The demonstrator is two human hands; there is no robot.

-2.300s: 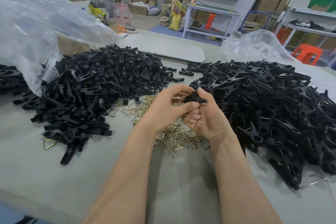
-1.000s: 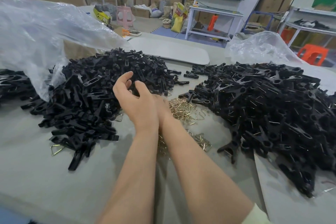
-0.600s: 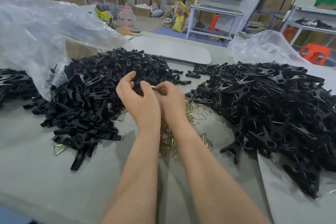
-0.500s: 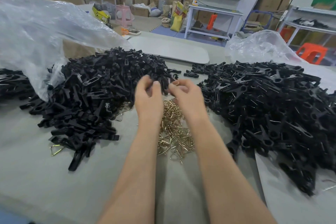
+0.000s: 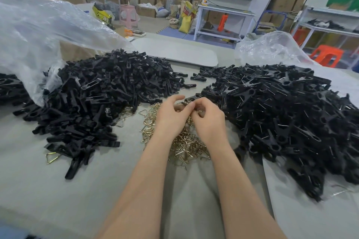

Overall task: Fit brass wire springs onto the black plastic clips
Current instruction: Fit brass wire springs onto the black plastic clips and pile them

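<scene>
My left hand [image 5: 170,120] and my right hand [image 5: 210,122] meet fingertip to fingertip above a loose heap of brass wire springs [image 5: 186,145]. A black plastic clip [image 5: 194,96] pokes out just beyond the fingertips, and my left hand's curled fingers pinch it. My right hand's fingers are curled around a brass spring, mostly hidden behind them. A big pile of bare black clips [image 5: 108,95] lies to the left. To the right is a pile of clips with wire showing [image 5: 281,112].
A clear plastic bag [image 5: 38,31] bulges over the left pile, and another bag [image 5: 272,48] sits behind the right pile. A white board [image 5: 174,52] lies at the back of the grey table [image 5: 38,190]. One stray spring [image 5: 51,156] rests near the left pile.
The finished clip left my hands. Both hands reached to the left pile and the springs, then drew back together over the spring heap, now pinching a clip and a spring.
</scene>
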